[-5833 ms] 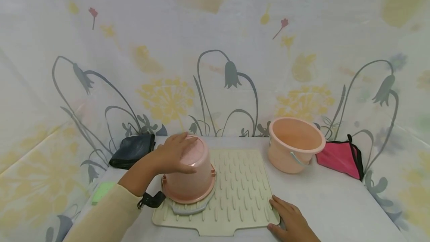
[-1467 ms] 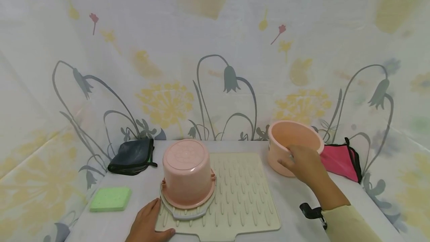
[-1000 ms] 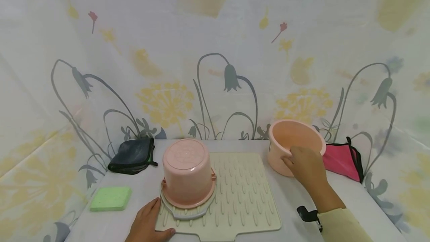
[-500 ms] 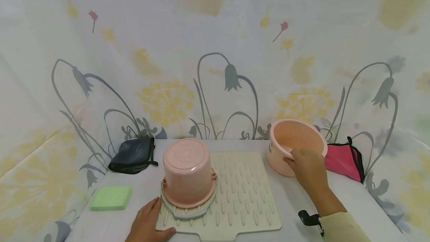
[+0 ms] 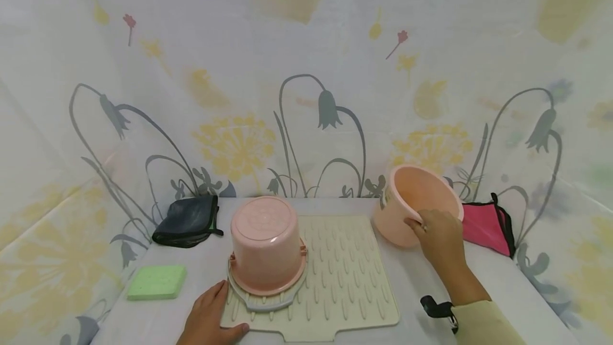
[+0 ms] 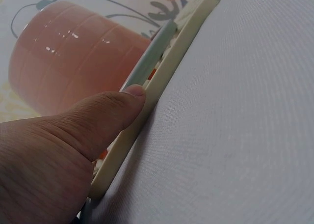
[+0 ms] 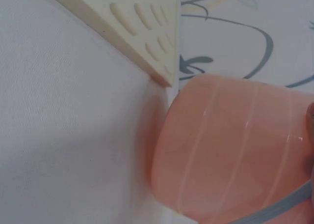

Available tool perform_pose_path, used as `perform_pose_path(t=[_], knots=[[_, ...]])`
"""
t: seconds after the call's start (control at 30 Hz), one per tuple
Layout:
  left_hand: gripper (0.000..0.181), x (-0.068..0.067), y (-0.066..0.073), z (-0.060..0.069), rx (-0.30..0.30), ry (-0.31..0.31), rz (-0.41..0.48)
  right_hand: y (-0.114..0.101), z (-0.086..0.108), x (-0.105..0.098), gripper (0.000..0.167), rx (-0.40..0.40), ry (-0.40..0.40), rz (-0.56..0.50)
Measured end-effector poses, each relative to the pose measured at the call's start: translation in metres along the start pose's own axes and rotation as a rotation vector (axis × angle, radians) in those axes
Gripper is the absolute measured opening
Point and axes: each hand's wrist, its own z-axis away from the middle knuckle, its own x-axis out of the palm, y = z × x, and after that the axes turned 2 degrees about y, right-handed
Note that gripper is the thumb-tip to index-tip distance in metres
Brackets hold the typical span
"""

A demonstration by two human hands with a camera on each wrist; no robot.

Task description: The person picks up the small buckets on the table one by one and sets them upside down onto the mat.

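Note:
On the right, my right hand (image 5: 438,238) pinches the near rim of a peach bucket (image 5: 395,222), which tilts to the left with its mouth up. In the right wrist view the bucket (image 7: 230,145) shows its ribbed side and grey handle (image 7: 279,207) close to the tray's corner. A pink bucket (image 5: 265,249) stands upside down on the left part of the cream ribbed tray (image 5: 349,281), its grey handle around the rim. My left hand (image 5: 210,315) rests at the tray's near left corner; in the left wrist view the thumb (image 6: 117,111) lies on the tray's edge.
A green sponge (image 5: 157,282) lies left of the tray, with a folded dark cloth (image 5: 187,220) behind it. A pink cloth (image 5: 488,228) with black edging lies right of the peach bucket. A patterned curtain (image 5: 306,164) hangs behind the table.
The peach bucket has tilted further and shifted slightly left in my right hand's grip. Since the earliest frame, my right hand left the tray for this bucket, and my left hand moved from the pink bucket to the tray.

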Motion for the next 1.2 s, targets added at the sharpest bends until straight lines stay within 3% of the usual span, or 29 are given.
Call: perform_pose_path(t=[0.27,0.53,0.97,1.2], knots=[[0.123,0.001,-0.003,-0.001,0.022,0.020,0.024,-0.010,0.002,-0.004,0.037,0.106,0.053,-0.108],[0.121,0.001,-0.001,-0.001,0.026,0.028,0.027,-0.025,0.007,-0.007,0.035,0.390,0.012,-0.306],[0.123,0.000,0.000,-0.001,0.000,0.016,0.015,-0.037,0.014,-0.011,0.058,0.738,-0.103,-0.516],[0.122,0.002,-0.001,-0.001,0.008,0.027,0.012,-0.041,0.020,-0.014,0.070,0.818,-0.115,-0.619]])
